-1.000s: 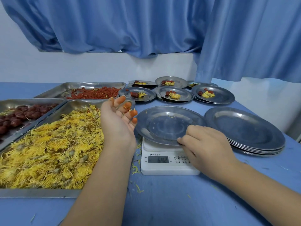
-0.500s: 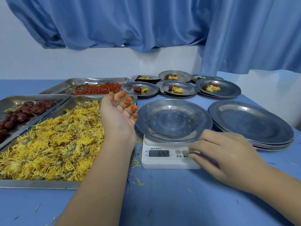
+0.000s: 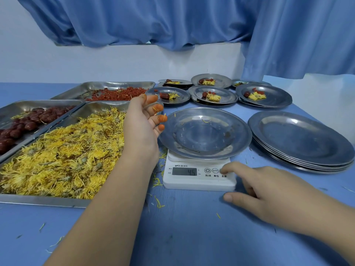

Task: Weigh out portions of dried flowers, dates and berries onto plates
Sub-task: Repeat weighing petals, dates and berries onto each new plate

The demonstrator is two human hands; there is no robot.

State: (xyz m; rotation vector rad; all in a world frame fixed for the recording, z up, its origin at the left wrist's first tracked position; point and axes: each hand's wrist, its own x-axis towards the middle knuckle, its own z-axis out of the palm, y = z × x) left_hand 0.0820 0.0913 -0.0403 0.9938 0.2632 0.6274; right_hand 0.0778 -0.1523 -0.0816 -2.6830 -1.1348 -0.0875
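A steel plate (image 3: 204,133) sits on a small white scale (image 3: 199,174) whose display shows digits; only a petal or two lie on the plate. My right hand (image 3: 263,191) rests by the scale's right front corner, with its forefinger on the rightmost button. My left hand (image 3: 143,121) hovers palm up between the plate and the tray of yellow dried flowers (image 3: 63,156), fingers loosely curled and stained orange, holding nothing I can see. A tray of dark red dates (image 3: 25,123) lies at the far left. Behind it stands a tray of red berries (image 3: 119,94).
A stack of bare steel plates (image 3: 299,141) stands right of the scale. Several filled plates (image 3: 213,96) with flowers, a date and berries sit at the back. Loose petals are scattered on the blue table (image 3: 192,227). A blue curtain hangs behind.
My right hand left the plate's front rim and dropped to the scale's buttons, forefinger now on the rightmost one. The display reading changed. My left hand stayed put.
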